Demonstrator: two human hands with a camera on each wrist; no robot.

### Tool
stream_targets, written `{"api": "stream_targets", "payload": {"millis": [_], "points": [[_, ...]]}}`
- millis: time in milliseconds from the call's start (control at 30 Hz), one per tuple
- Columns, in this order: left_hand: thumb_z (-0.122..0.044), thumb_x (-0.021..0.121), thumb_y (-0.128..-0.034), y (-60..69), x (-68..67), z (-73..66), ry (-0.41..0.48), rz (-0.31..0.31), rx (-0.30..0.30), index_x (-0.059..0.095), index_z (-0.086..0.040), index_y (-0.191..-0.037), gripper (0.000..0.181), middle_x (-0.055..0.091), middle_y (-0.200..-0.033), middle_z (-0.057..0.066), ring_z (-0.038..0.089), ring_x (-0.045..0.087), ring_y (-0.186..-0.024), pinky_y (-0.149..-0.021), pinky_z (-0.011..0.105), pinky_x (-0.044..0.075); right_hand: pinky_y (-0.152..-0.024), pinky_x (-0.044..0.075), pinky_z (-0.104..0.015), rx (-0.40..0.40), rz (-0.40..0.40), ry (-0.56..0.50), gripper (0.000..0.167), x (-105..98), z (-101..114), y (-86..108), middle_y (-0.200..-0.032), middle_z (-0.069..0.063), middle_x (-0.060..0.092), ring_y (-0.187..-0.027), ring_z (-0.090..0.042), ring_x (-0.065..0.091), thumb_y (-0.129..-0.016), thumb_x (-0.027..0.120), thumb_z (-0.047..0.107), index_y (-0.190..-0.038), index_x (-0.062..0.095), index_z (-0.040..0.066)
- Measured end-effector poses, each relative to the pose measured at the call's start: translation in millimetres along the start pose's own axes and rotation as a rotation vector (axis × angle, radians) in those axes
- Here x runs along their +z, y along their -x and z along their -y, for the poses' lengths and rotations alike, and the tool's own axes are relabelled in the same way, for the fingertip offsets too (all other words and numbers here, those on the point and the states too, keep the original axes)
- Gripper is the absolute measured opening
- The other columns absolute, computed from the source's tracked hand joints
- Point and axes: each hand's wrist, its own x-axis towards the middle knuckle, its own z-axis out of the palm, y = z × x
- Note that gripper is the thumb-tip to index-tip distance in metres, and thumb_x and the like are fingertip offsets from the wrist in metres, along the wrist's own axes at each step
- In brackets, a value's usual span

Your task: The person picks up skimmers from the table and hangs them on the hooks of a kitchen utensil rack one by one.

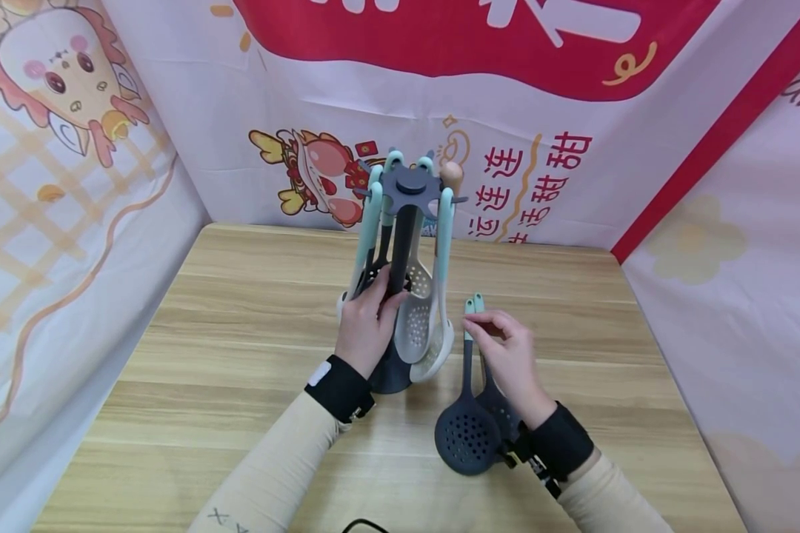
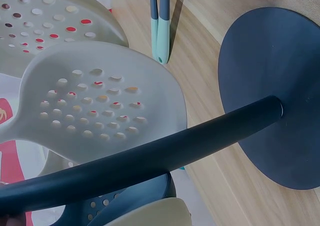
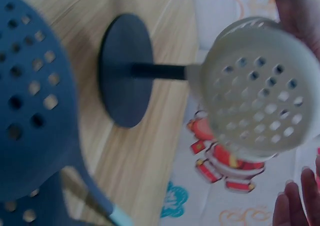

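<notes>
A dark rotating utensil stand [image 1: 405, 237] with a round base [image 2: 270, 136] stands on the table, hung with several kitchen utensils. My left hand [image 1: 367, 326] grips its post partway up. Right of the post hang a grey slotted spoon [image 1: 413, 329] and a pale slotted utensil [image 2: 100, 100]. Two dark utensils with teal handle ends lie side by side on the table: a skimmer [image 1: 467, 437] and a perforated turner [image 1: 500, 407] partly hidden by my right wrist. Over their handle ends is my right hand [image 1: 510, 355], fingers loosely bent, holding nothing visible.
The wooden table [image 1: 240, 333] ends at a printed cloth backdrop [image 1: 540, 126] behind the stand. Cloth walls rise at both sides. A black cord [image 1: 367, 523] shows at the front edge.
</notes>
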Motion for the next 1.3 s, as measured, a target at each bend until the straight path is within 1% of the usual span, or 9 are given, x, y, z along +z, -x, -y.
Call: {"api": "stream_targets", "payload": {"millis": [67,200,300,433,700,833,1033,1200,1300], "points": [[-0.017,0.065,-0.0963,0.0,-0.3,0.0,0.001,-0.002,0.003,0.060,-0.002,-0.127,0.035,0.073,-0.112,0.018,0.031,0.071,-0.105,-0.092,0.044,0.058,-0.074,0.052,-0.012,0.054,0.004,0.033,0.014,-1.7,-7.1,-0.6,-0.101,-0.013,0.073,-0.085,-0.004,0.063,-0.092,0.071,0.010,-0.102,0.074,0.001],[-0.016,0.066,-0.0958,0.3,-0.5,-0.1,0.001,-0.005,0.008,0.060,-0.002,-0.127,0.035,0.073,-0.112,0.018,0.031,0.071,-0.105,-0.092,0.044,0.058,-0.072,0.052,-0.015,0.141,0.026,0.081,0.020,-4.1,-20.7,-1.1,-0.104,-0.014,0.073,-0.086,-0.017,0.065,-0.093,0.069,0.012,-0.111,0.073,0.004],[-0.017,0.065,-0.0963,0.5,-0.5,0.1,-0.002,-0.009,0.015,0.060,-0.001,-0.127,0.035,0.073,-0.111,0.018,0.032,0.071,-0.105,-0.092,0.044,0.058,-0.072,0.052,-0.016,0.177,0.041,0.116,0.024,-5.7,-29.0,-0.8,-0.104,-0.014,0.073,-0.088,-0.024,0.066,-0.094,0.068,0.013,-0.116,0.071,0.005],[-0.018,0.065,-0.0965,0.2,-0.6,0.2,-0.005,-0.013,0.023,0.061,-0.001,-0.126,0.034,0.073,-0.110,0.018,0.032,0.071,-0.104,-0.091,0.044,0.058,-0.076,0.052,-0.018,0.218,0.062,0.148,0.028,-8.0,-36.5,-0.8,-0.108,-0.014,0.072,-0.093,-0.025,0.067,-0.096,0.067,0.016,-0.122,0.068,0.006],[-0.018,0.064,-0.0971,0.7,-0.4,0.2,-0.010,-0.010,0.026,0.060,-0.002,-0.127,0.034,0.073,-0.110,0.018,0.031,0.071,-0.104,-0.091,0.044,0.058,-0.086,0.056,-0.038,0.300,0.092,0.195,0.033,-10.7,-51.3,-0.5,-0.113,-0.015,0.070,-0.100,-0.028,0.067,-0.096,0.066,0.017,-0.127,0.064,0.008],[-0.018,0.064,-0.0970,0.8,-0.7,-0.2,-0.009,-0.004,0.020,0.060,-0.001,-0.127,0.035,0.073,-0.111,0.018,0.032,0.071,-0.104,-0.091,0.044,0.058,-0.088,0.056,-0.043,0.330,0.115,0.218,0.037,-12.3,-58.8,0.8,-0.116,-0.017,0.069,-0.102,-0.030,0.066,-0.096,0.066,0.017,-0.132,0.061,0.007],[-0.018,0.064,-0.0972,0.2,-1.0,-0.4,-0.008,0.001,0.016,0.060,-0.001,-0.127,0.034,0.073,-0.110,0.018,0.032,0.071,-0.104,-0.091,0.044,0.058,-0.090,0.056,-0.043,0.391,0.153,0.284,0.047,-12.8,-69.7,1.4,-0.121,-0.019,0.067,-0.106,-0.032,0.064,-0.095,0.067,0.018,-0.138,0.055,0.005],[-0.018,0.064,-0.0971,-0.2,-0.9,-0.4,-0.012,0.000,0.014,0.060,-0.002,-0.126,0.033,0.073,-0.109,0.017,0.032,0.071,-0.103,-0.091,0.044,0.058,-0.091,0.056,-0.048,0.436,0.218,0.348,0.058,-12.7,-78.4,2.1,-0.131,-0.026,0.059,-0.113,-0.039,0.062,-0.094,0.068,0.018,-0.143,0.045,-0.002],[-0.018,0.063,-0.0973,-0.1,-1.0,-0.3,-0.011,0.004,0.009,0.060,-0.002,-0.127,0.033,0.073,-0.110,0.017,0.031,0.071,-0.104,-0.092,0.044,0.058,-0.094,0.055,-0.048,0.495,0.268,0.356,0.066,-12.4,-82.8,3.2,-0.137,-0.029,0.052,-0.118,-0.041,0.059,-0.093,0.068,0.021,-0.147,0.038,-0.004]]}}
